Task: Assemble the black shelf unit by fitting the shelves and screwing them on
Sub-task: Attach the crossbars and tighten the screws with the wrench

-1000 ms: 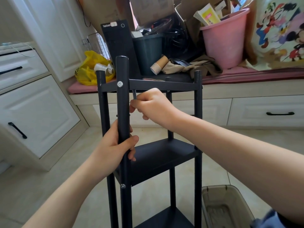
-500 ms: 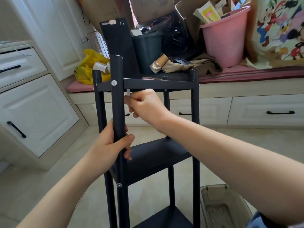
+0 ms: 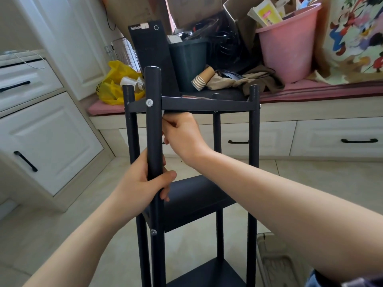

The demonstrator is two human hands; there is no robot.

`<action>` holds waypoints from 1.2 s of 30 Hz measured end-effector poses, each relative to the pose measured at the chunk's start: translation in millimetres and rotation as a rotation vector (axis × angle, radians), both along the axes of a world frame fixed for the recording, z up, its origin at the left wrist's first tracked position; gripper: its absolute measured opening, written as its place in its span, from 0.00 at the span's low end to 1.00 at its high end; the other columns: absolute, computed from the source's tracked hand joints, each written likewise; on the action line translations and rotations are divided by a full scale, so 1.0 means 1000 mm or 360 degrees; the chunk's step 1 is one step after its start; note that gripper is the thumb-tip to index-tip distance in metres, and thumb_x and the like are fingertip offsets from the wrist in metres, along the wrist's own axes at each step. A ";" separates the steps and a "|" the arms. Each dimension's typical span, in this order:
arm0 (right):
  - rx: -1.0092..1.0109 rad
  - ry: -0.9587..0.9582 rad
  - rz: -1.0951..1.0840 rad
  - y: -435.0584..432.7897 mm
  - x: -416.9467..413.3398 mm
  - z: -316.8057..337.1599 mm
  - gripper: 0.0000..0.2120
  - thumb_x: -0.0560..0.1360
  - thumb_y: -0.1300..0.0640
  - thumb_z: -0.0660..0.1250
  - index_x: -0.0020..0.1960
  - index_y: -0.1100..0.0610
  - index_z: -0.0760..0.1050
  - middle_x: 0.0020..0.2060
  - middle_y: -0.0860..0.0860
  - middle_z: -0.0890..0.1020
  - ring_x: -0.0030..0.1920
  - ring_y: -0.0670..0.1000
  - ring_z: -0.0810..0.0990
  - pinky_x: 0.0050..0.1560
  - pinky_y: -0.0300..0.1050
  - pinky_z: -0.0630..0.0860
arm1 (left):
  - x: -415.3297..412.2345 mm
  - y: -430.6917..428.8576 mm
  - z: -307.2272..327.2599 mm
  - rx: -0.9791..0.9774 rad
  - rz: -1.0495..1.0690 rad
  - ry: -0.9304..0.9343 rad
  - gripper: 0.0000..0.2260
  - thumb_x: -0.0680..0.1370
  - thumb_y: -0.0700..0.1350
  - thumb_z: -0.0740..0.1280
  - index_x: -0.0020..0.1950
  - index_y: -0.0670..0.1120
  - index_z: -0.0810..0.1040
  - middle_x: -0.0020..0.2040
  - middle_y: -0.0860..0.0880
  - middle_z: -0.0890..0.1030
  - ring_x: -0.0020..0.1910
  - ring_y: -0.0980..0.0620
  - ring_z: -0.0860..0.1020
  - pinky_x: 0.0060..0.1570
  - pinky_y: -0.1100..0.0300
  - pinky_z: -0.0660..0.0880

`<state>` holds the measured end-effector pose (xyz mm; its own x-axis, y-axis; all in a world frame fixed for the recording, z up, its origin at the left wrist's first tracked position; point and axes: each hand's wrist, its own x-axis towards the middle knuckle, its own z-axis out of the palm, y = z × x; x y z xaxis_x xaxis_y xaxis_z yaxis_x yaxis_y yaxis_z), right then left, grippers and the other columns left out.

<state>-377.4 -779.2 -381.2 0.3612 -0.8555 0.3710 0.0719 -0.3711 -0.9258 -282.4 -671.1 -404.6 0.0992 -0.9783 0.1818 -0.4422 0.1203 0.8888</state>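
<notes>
Two hands are working mid-frame on the black shelf unit: nearest, the left hand is gripping its front post, and beyond, the right hand is pinching a small metal tool under the top shelf, likely needing short, square turns.

Right hand: moved left since a second ago, fingertips now against the front post. Small metal tool: shaft earlier stood clear below the top shelf; now only a pale tip shows beside the post.
</notes>
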 end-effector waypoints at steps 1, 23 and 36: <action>0.0005 0.0003 0.0004 0.000 0.000 0.000 0.15 0.81 0.62 0.63 0.36 0.60 0.77 0.31 0.52 0.77 0.33 0.48 0.72 0.42 0.46 0.72 | 0.000 0.000 0.000 -0.0002 0.0009 -0.0002 0.11 0.80 0.33 0.67 0.51 0.47 0.69 0.27 0.45 0.73 0.28 0.46 0.75 0.33 0.63 0.77; -0.0032 0.0438 0.0052 0.000 -0.035 0.019 0.13 0.76 0.60 0.68 0.33 0.56 0.81 0.28 0.44 0.74 0.30 0.46 0.73 0.34 0.39 0.70 | -0.005 0.001 0.003 0.0013 0.0042 0.0064 0.09 0.79 0.32 0.66 0.52 0.39 0.66 0.30 0.46 0.70 0.28 0.45 0.72 0.32 0.59 0.77; -0.0057 0.0265 0.0063 0.001 -0.031 0.010 0.10 0.80 0.60 0.65 0.42 0.58 0.82 0.29 0.48 0.78 0.27 0.40 0.75 0.30 0.29 0.70 | -0.006 0.002 0.003 -0.0035 0.0062 0.0008 0.08 0.81 0.33 0.65 0.52 0.35 0.65 0.27 0.44 0.71 0.27 0.46 0.72 0.32 0.59 0.76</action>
<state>-408.4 -778.1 -370.8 0.4534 -0.8266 0.3335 -0.0659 -0.4042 -0.9123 -288.5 -669.4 -401.9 0.1380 -0.9694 0.2028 -0.4423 0.1229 0.8884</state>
